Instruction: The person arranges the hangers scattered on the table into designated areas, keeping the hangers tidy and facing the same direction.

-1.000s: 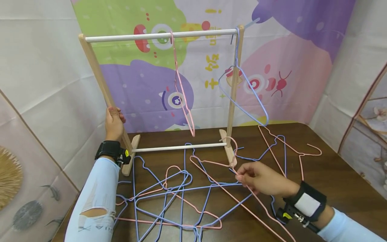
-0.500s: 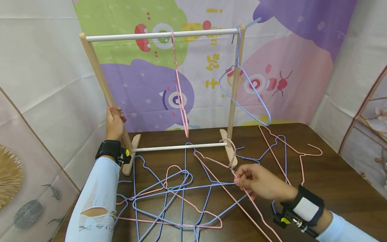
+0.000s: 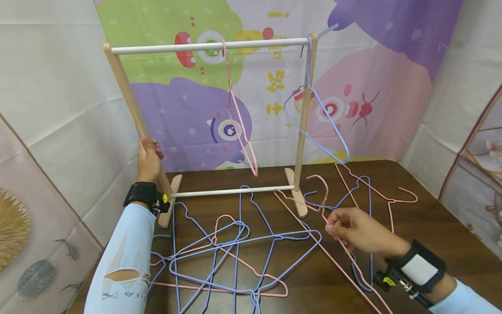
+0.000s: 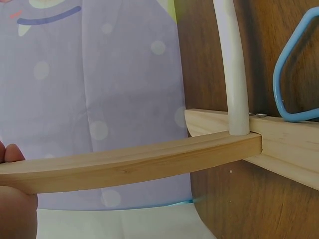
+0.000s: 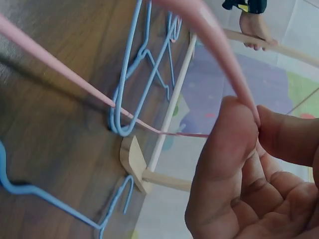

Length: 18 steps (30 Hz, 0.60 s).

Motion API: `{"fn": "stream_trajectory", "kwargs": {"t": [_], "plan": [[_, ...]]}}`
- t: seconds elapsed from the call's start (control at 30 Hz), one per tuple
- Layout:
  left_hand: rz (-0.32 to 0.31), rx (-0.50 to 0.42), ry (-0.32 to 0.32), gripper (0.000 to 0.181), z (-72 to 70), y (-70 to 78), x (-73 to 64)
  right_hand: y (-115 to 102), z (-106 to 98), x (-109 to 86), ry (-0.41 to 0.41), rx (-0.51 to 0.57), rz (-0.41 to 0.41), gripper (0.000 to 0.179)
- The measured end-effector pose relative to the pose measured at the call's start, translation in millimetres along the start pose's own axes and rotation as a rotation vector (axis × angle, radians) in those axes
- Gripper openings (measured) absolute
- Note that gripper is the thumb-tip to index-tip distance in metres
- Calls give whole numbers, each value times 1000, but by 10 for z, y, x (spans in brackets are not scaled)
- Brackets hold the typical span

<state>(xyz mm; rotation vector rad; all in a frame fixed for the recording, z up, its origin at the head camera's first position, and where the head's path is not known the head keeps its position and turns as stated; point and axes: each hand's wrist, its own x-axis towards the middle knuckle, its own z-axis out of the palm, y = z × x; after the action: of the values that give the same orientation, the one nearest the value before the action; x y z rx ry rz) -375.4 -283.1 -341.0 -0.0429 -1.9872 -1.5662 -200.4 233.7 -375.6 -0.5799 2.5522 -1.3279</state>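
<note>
My left hand [image 3: 149, 161] grips the left wooden post [image 3: 125, 93] of a small garment rack; the left wrist view shows fingers on both sides of this post [image 4: 124, 167]. Low over the table at the right, my right hand [image 3: 354, 229] pinches a pink clothes hanger [image 3: 326, 188] by its shoulder wire, below the hook. Thumb and forefinger meet on the pink wire [image 5: 219, 45] in the right wrist view. Another pink hanger [image 3: 239, 114] hangs from the rack's white top rod [image 3: 172, 48]. A blue hanger [image 3: 328, 114] hangs at the rod's right end.
Several blue and pink hangers [image 3: 276, 236] lie tangled across the brown table [image 3: 298, 283] before the rack. More hangers, including a pink one [image 3: 390, 200], lie at the right. The right rack foot [image 3: 300, 205] stands near the held hanger. A cartoon cloth [image 3: 259, 131] hangs behind.
My right hand has shifted right with the pink hanger, whose hook has moved off the rack foot. The hanging pink hanger has swung on the rod. My left hand stays on the post.
</note>
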Motion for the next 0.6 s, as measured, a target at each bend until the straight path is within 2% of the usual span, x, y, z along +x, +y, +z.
{"fn": "stream_trajectory", "kwargs": {"t": [0.17,0.2,0.37,0.6], "plan": [[-7,8,3,44,-5,-19,13,30,-91,-29,13,11,28,10],[-5,8,-1,43,-10,35,-17,36,-110,-34,16,14,34,10],[-9,3,-7,33,-14,105,-69,79,-217,-77,36,34,46,15],[-15,17,-4,46,-15,108,-72,124,-285,-129,58,26,54,16]]}}
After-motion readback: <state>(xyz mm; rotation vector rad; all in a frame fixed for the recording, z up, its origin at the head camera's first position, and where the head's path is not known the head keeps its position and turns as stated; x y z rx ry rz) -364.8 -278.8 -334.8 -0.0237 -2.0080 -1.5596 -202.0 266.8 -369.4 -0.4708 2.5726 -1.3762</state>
